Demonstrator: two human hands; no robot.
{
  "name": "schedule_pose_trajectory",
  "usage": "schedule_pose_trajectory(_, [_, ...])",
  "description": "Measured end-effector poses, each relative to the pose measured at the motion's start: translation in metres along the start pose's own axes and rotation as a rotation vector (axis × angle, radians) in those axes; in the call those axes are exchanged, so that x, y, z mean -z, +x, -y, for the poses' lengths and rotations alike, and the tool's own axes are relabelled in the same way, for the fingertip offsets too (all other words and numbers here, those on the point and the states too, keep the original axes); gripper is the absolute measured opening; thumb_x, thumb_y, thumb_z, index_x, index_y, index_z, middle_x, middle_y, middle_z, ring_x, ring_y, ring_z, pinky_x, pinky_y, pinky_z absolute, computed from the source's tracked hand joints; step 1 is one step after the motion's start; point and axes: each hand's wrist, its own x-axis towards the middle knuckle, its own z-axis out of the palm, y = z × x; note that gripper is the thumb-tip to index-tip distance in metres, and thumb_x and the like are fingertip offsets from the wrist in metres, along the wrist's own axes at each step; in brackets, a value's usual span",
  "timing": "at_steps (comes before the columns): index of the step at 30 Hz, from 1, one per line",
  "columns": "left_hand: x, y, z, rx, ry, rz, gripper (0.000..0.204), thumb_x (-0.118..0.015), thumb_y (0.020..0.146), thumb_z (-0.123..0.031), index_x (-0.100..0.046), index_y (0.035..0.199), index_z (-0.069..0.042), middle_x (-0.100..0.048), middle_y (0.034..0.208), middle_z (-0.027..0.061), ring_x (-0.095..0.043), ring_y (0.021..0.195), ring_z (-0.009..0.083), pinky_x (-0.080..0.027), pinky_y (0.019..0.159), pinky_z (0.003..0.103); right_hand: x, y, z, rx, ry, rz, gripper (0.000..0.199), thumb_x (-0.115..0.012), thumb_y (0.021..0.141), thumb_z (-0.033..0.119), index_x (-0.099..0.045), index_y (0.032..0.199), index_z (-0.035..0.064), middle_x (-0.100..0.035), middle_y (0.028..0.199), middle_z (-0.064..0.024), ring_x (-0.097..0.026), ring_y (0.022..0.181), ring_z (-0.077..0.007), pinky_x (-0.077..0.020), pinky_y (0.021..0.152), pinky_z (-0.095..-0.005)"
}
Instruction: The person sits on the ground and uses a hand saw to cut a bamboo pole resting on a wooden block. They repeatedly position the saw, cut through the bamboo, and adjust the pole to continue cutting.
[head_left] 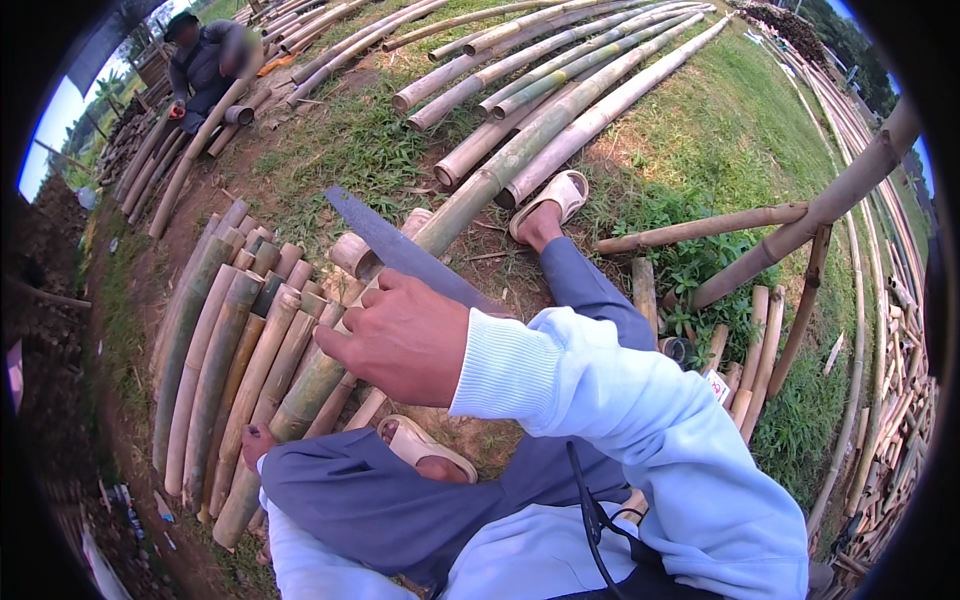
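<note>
Bamboo poles, cut short and green-brown [240, 360], lie stacked side by side on bare ground at a seated worker's left, apparently already trimmed. The right hand [405, 335], fingers curled tight around the handle, holds a long grey steel blade [400, 250] over them. Long uncut bamboo culms [560, 90] wait on the grass; the left hand is unseen

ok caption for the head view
Seated person's right hand holds a blade over cut bamboo on the ground.
</note>
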Motion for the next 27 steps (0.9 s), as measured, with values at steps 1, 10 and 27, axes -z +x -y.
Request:
schedule_pose_trajectory(1, [0.003,-0.003,-0.005,0.005,0.009,-0.001,0.036,-0.056,0.088,-0.043,-0.066,0.100,-0.011,-0.074,0.095,0.0127,-0.071,0.090,0.0340,-0.052,0.081,0.047,0.009,0.004,0.008,0.038,0.015,-0.033,0.029,-0.066,0.085,0.019,-0.062,0.108,0.0014,-0.068,0.077,-0.0101,-0.070,0.078,-0.0285,-0.0493,0.079,-0.0411])
schedule_pose_trajectory(10, [0.016,-0.015,-0.003,-0.026,-0.030,-0.014,0.033,-0.058,0.088,-0.041,-0.066,0.099,-0.011,-0.074,0.092,0.0124,-0.071,0.088,0.0339,-0.053,0.080,0.047,0.071,0.008,0.011,0.162,0.009,-0.544,0.020,-0.062,0.087,0.019,-0.062,0.082,-0.0005,-0.065,0.068,-0.0101,-0.068,0.066,-0.0259,-0.0515,0.068,-0.0378])
schedule_pose_trajectory(27, [0.008,-0.006,0.000,-0.012,-0.055,-0.021,0.035,-0.059,0.086,-0.039,-0.068,0.097,-0.007,-0.072,0.091,0.0151,-0.070,0.087,0.0343,-0.053,0.080,0.046,-0.106,-0.039,-0.217,-0.781,0.143,-0.106,0.017,-0.063,0.086,0.017,-0.063,0.085,-0.0001,-0.066,0.073,-0.0099,-0.069,0.069,-0.0266,-0.0525,0.066,-0.0386])
